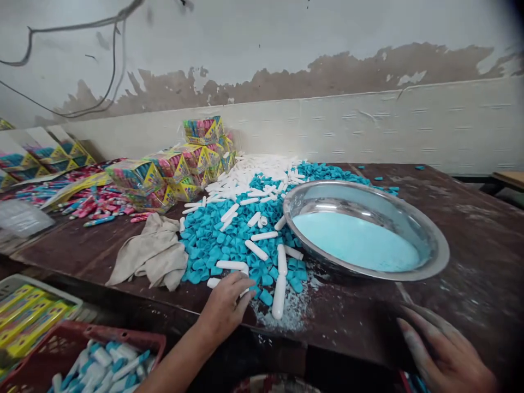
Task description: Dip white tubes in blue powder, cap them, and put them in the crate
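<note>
One white tube (212, 283) is part-hidden by the left hand (225, 303), seven o'clock; right hand (448, 349), four o'clock, blurred; cannot tell either grip.

Tubes (264, 236) on caps (204, 232), left of basin (364, 203)

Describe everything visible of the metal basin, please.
The shiny metal basin is wide and rounded, with a broad rim and bluish tint on its inner wall. It holds smooth, pale-blue contents, powder or liquid unclear. It stands open side up on the dark brown table, with blue caps and white tubes crowding its left side.
</note>
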`<control>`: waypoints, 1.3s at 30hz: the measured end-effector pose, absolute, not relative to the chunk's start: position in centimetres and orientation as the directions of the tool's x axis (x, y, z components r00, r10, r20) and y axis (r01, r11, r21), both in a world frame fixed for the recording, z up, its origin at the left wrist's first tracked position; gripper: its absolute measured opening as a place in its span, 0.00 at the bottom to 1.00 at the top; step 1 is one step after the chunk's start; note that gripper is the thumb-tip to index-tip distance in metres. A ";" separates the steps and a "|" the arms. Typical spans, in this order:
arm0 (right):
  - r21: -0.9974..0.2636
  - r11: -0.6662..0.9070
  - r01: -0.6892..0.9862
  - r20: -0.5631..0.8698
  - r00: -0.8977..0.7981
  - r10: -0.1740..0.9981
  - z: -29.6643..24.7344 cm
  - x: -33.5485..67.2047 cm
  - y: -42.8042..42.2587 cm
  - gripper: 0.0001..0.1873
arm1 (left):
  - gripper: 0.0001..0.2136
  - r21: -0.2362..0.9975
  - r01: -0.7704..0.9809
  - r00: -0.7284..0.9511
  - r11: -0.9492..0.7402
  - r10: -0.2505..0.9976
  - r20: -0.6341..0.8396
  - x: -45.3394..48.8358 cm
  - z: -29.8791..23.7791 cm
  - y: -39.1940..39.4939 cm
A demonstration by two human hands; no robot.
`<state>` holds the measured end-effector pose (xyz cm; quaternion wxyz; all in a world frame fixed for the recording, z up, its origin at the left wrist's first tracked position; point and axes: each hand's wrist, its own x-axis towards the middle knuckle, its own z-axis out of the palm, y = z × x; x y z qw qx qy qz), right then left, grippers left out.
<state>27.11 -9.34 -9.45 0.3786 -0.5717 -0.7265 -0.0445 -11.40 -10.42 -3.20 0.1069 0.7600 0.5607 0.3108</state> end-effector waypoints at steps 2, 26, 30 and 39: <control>-0.305 0.502 0.809 0.607 -0.241 0.757 -8.5 23.8 -9.8 0.16 | 0.10 0.497 0.792 0.179 -0.355 0.913 0.367 -11.3 -4.0 -10.6; -0.127 0.371 0.920 0.099 -0.360 0.928 -3.7 6.5 -6.1 0.06 | 0.16 0.163 0.822 0.449 -0.545 0.798 0.403 -11.6 -7.1 -7.4; -0.148 0.346 0.927 0.077 -0.338 0.938 -3.9 6.5 -5.9 0.04 | 0.17 0.145 0.798 0.478 -0.585 0.762 0.437 -12.3 -7.4 -5.6; -0.329 0.494 0.805 0.385 -0.363 0.848 -3.8 9.5 -6.3 0.03 | 0.12 0.439 0.700 0.346 -0.564 0.805 0.482 -11.2 -5.1 -6.3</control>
